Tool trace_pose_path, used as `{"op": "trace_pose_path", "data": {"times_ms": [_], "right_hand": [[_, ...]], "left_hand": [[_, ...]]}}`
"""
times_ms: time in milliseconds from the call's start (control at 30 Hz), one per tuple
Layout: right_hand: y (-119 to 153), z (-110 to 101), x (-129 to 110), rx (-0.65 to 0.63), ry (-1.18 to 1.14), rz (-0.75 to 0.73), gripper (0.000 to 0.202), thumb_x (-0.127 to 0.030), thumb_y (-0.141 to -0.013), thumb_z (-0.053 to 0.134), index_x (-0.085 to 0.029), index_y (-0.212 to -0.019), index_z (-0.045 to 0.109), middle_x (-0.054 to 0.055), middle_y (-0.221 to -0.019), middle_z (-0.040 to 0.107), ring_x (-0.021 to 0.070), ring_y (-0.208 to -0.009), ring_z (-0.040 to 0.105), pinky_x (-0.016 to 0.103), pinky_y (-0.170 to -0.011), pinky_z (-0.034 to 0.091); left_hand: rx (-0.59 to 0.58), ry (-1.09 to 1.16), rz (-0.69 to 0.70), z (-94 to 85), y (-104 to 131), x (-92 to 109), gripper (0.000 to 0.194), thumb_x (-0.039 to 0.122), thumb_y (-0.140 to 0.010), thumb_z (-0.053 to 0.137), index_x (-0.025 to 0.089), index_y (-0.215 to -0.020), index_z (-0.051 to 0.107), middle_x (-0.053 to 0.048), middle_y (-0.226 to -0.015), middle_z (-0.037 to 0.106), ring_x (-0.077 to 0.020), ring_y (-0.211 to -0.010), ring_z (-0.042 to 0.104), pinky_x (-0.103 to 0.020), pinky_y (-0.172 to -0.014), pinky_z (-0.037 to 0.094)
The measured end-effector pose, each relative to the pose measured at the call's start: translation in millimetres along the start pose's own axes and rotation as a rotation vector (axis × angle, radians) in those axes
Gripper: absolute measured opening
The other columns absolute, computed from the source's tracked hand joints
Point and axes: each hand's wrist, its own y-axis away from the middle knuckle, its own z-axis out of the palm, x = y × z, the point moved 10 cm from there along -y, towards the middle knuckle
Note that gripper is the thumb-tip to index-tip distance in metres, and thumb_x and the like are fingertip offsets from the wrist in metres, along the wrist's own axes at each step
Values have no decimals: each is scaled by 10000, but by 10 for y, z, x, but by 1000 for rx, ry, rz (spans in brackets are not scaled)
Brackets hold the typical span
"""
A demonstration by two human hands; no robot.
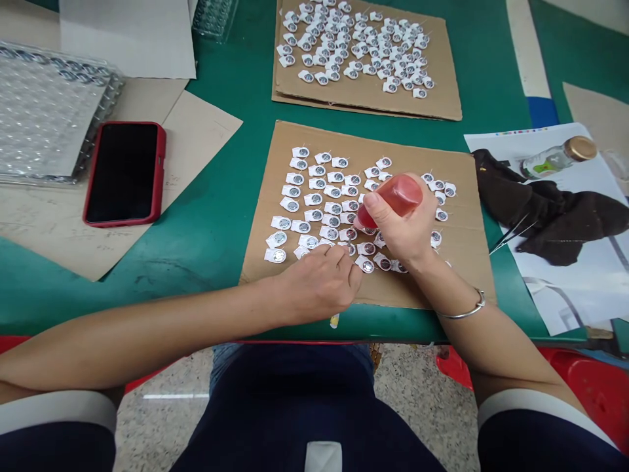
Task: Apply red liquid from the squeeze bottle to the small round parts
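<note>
My right hand (pixel 410 223) is wrapped round a small red squeeze bottle (pixel 400 195), which is tilted with its lower end toward the small pieces. My left hand (pixel 322 278) rests low over the near part of the cardboard sheet (pixel 462 262), its fingers curled and pinched close to the bottle's lower end. What they pinch, if anything, is hidden. Several small white tagged pieces with round silvery-dark centres (pixel 333 191) lie in loose rows on this sheet. Both hands and the bottle cover some of them.
Farther back, stacked cardboard (pixel 289 92) carries more such pieces. On the left lie a red-cased phone (pixel 126 172), brown paper (pixel 196 124) and bubble wrap (pixel 39 124). To the right are dark cloth (pixel 555 216), tweezers (pixel 514 234), a gold-capped glass jar (pixel 555 159) and white paper (pixel 545 298).
</note>
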Motion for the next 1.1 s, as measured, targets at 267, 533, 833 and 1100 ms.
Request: {"op": "trace_pose_path", "data": {"times_ms": [267, 533, 833, 1100], "right_hand": [[-11, -19, 38, 13, 23, -13, 330, -501, -633, 665, -224, -734, 517, -15, -668, 538, 117, -597, 506, 350, -609, 470], [-20, -27, 7, 4, 48, -36, 318, -500, -652, 650, -221, -718, 513, -6, -657, 551, 129, -592, 510, 346, -599, 462], [-20, -44, 17, 0, 60, -32, 317, -492, -643, 662, -220, -726, 523, 0, -675, 580, 140, -617, 539, 361, -623, 480], [-9, -62, -40, 7, 105, -68, 321, -496, -643, 661, -218, -725, 523, 4, -680, 583, 143, -635, 546, 363, -657, 485]], "left_hand": [[-18, 13, 0, 13, 4, -8, 189, 35, -823, 393, 73, -780, 573, -127, -719, 632, -206, -714, 574, -336, -611, 485], [15, -39, 2, 8, 7, -10, 175, 54, -811, 410, 90, -761, 574, -118, -726, 641, -207, -704, 585, -316, -597, 485], [50, -28, -10, -31, 9, -28, 187, 56, -817, 399, 91, -752, 571, -121, -726, 641, -211, -728, 594, -317, -615, 491], [29, -37, -23, -14, 9, -51, 181, 50, -796, 402, 111, -750, 566, -85, -702, 629, -182, -672, 571, -296, -601, 478]]}}
